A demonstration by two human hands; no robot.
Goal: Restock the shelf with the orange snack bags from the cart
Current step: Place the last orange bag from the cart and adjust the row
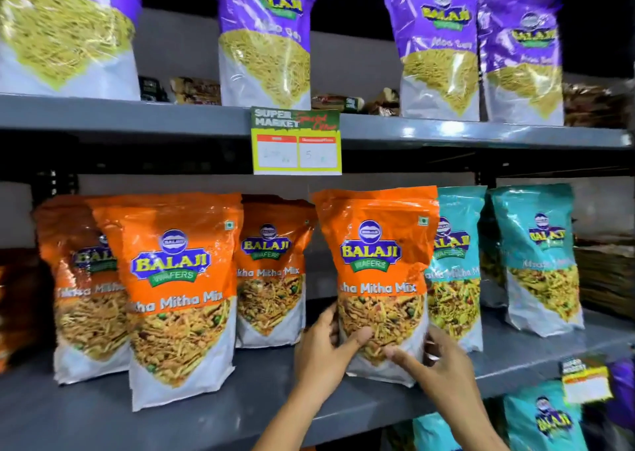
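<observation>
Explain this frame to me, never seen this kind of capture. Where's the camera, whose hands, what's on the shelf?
There is no robot here. One wide-angle camera sits on a person's head and looks forward and down, so the two bare hands reaching in from the bottom are the wearer's own.

The view faces a grey store shelf. On the middle level stand orange snack bags, with teal bags to their right. Purple bags stand on the level above, and a price tag hangs from that level's edge.

The left hand and right hand grip the lower part of one orange bag, one on each side, thumbs on its front. The bag is upright, with its base at the shelf. The cart is not in view.
</observation>
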